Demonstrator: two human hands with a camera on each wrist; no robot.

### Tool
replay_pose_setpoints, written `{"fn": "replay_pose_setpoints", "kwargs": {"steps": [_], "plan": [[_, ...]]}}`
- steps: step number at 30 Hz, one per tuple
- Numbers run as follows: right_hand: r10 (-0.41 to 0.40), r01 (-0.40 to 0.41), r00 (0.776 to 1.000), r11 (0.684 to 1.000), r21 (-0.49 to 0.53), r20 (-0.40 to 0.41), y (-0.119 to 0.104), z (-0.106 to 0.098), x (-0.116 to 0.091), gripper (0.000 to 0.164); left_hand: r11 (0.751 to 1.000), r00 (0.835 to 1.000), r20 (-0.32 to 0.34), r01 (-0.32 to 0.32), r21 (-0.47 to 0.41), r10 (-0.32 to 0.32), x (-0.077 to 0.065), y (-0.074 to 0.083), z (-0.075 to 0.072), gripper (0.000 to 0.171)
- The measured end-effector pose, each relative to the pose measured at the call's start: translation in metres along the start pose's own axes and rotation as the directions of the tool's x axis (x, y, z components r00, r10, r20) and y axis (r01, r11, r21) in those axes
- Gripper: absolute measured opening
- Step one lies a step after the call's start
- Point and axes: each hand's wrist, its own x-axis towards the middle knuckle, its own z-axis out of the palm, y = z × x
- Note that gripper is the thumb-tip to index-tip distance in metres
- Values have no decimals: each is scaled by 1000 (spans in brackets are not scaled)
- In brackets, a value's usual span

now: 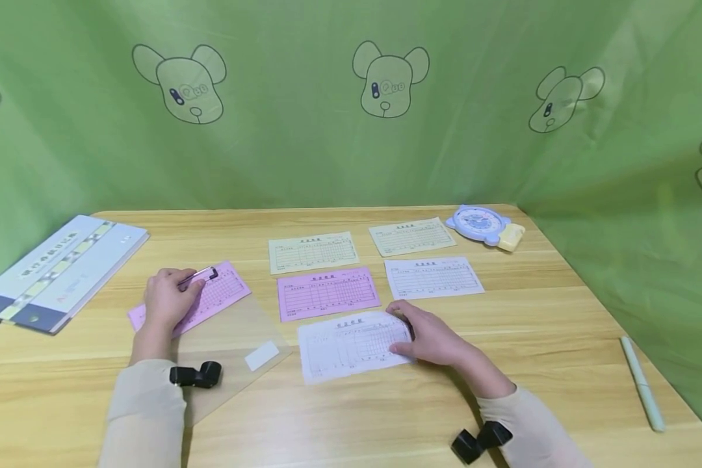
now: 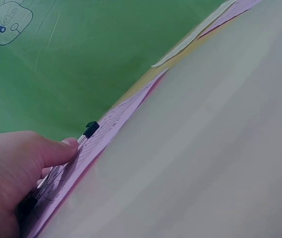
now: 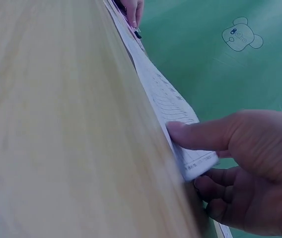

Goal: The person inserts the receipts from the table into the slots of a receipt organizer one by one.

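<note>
At the left, a translucent clipboard (image 1: 234, 354) with a white label lies slanted on the table. A pink printed slip (image 1: 219, 296) lies along its top edge, under a metal clip with black ends (image 2: 90, 130). My left hand (image 1: 168, 298) grips this clip, the thumb on top of it in the left wrist view. In the middle, my right hand (image 1: 429, 335) pinches the right edge of a white printed slip (image 1: 342, 351), thumb above and fingers below. That edge is slightly raised and curved in the right wrist view.
Behind lie another pink slip (image 1: 327, 294), a white slip (image 1: 435, 278) and two pale green slips, one (image 1: 312, 253) nearer the left. A blue clock-like object (image 1: 478, 223) and yellow block (image 1: 511, 237) sit back right. A pen (image 1: 643, 383) and a binder (image 1: 64, 260) flank the table.
</note>
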Motion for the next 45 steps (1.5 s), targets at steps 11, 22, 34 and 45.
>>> {"fn": "replay_pose_setpoints", "kwargs": {"steps": [11, 22, 34, 45], "plan": [[-46, 35, 998, 967, 253, 40, 5, -14, -1, 28, 1000, 1000, 3, 6, -5, -6, 0, 1, 1, 34], [12, -14, 1000, 937, 350, 7, 11, -28, -3, 21, 1000, 1000, -1, 5, -2, -5, 0, -1, 2, 34], [36, 34, 991, 868, 495, -132, 13, -58, 2, 23, 1000, 1000, 4, 10, 16, -11, 0, -2, 1, 34], [65, -8, 996, 750, 662, -62, -14, -44, 51, 36, 999, 999, 30, 29, 21, -29, 2, -1, 1, 36]]}}
